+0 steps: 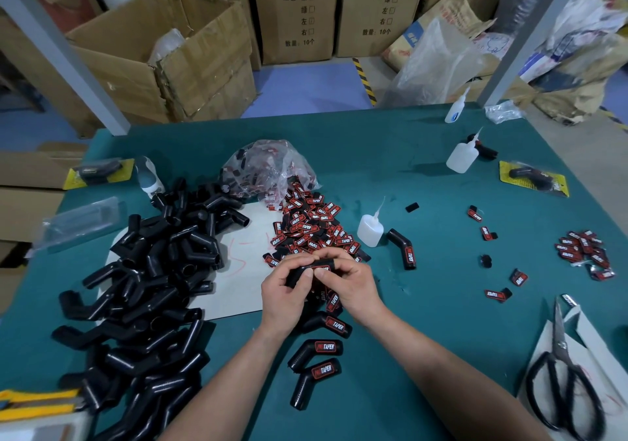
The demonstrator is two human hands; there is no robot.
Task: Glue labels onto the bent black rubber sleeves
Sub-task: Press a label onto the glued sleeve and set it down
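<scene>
Centre of frame: the left hand (pixel 285 287) and the right hand (pixel 353 284) together hold one bent black rubber sleeve (pixel 306 269) just above the green table mat (pixel 407 168). The left hand's fingers curl round the sleeve's left part. The right hand's thumb and fingers pinch its right part, and the two thumbs lie close together on its upper face. Whether a label lies under the thumbs cannot be told.

Left of frame: a pile of unlabelled sleeves (pixel 153 287), partly on a white sheet (pixel 244 270).

Above the hands: a heap of red-and-black labels (pixel 312 230) spilling from a clear plastic bag (pixel 268 165).

Right of the heap: a small glue bottle (pixel 370 228), upright, with a labelled sleeve (pixel 402 248) just beside it.

Lower centre, between the forearms: three finished sleeves (pixel 317 352), labels facing up.

Right edge: a smaller heap of labels (pixel 584 250). Loose labels are scattered between it and the glue bottle.

Lower right: black-handled scissors (pixel 560 372) on white paper.

Upper right: two further glue bottles (pixel 462 155).

Background: cardboard boxes (pixel 295 15).
</scene>
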